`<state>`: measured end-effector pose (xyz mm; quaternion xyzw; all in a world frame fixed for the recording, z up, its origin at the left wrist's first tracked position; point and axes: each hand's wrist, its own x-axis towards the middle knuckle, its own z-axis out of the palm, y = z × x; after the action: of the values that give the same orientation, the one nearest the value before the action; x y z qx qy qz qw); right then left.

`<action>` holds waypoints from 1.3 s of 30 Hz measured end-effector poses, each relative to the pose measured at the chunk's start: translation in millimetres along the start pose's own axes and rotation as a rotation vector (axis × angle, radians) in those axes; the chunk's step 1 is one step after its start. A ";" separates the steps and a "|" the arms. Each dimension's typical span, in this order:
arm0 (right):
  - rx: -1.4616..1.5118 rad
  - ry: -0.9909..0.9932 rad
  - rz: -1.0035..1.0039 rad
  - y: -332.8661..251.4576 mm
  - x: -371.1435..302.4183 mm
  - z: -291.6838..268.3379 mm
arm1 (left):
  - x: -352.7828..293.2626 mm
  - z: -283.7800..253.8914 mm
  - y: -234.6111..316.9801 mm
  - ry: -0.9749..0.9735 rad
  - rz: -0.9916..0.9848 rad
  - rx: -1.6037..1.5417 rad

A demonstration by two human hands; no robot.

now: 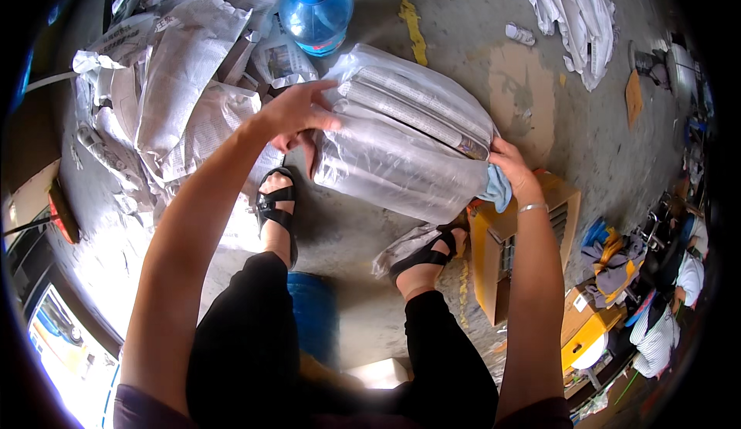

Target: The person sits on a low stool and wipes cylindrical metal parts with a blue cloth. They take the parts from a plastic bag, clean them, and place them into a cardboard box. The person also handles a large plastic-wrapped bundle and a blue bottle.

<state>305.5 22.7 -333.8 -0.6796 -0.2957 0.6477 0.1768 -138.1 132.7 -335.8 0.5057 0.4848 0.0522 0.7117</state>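
Note:
A clear plastic bag [401, 170] packed with rolled newspapers [409, 112] lies tilted in front of my feet. My left hand [297, 118] closes on its left end, thumb and fingers against the plastic. At the other end, my right hand [512, 168] grips the bag's edge, its fingertips partly hidden. Below that hand hangs a light blue cloth [497, 188]; whether the fingers touch it is unclear. A large blue water bottle [315, 12] stands just beyond the bag.
Crumpled newspaper sheets [177, 89] pile up on the left. More rolled paper [575, 12] lies at the far right. An open cardboard box [494, 259] sits beside my right foot, and a blue drum [312, 313] is between my legs. Clutter [644, 290] lines the right side.

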 end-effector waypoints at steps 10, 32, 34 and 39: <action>-0.689 0.434 -0.336 45.2 -102.0 72.9 | -73.6 40.4 -22.8 0.308 0.434 0.619; -0.827 0.474 -0.226 -25.2 -82.4 85.0 | -44.1 48.8 33.6 0.291 0.244 0.864; -0.711 0.506 -0.201 -38.2 -61.9 69.0 | -30.7 41.2 44.9 0.273 0.243 0.889; -0.506 0.455 -0.195 -23.9 -0.8 33.2 | -7.6 13.1 29.3 0.080 -0.044 0.375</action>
<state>268.7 35.7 -321.6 -0.7974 -0.4631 0.3660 0.1253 -120.1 133.8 -308.2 0.6161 0.5249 -0.0347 0.5862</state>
